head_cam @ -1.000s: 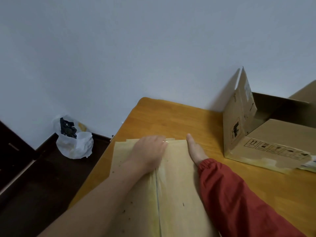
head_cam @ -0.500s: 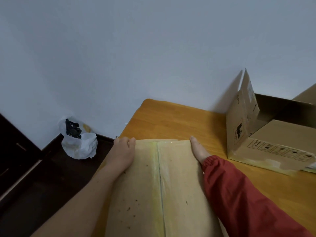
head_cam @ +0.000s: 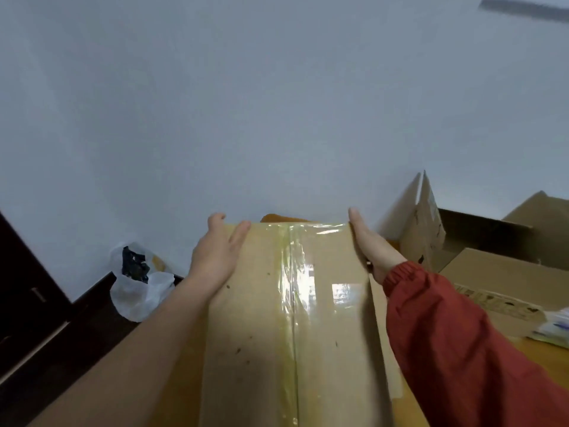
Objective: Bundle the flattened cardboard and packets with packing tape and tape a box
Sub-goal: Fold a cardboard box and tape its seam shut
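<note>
A brown cardboard box (head_cam: 252,328) fills the middle of the head view, its two top flaps joined by a glossy strip of clear packing tape (head_cam: 292,288) along the centre seam. My left hand (head_cam: 217,251) grips the box's far left corner, thumb on top and fingers over the edge. My right hand (head_cam: 371,245), in a red sleeve, presses flat against the box's far right side. The box is raised and hides most of the orange wooden table (head_cam: 278,217).
An open cardboard box (head_cam: 492,263) with upright flaps lies on its side at the right. A white packet (head_cam: 554,329) rests at the right edge. On the dark floor at the left sits a white plastic bag (head_cam: 138,288) against the wall.
My left hand slid from the centre seam to the box's left edge. Both hands then clasped the sides and raised the far end of the box toward the camera.
</note>
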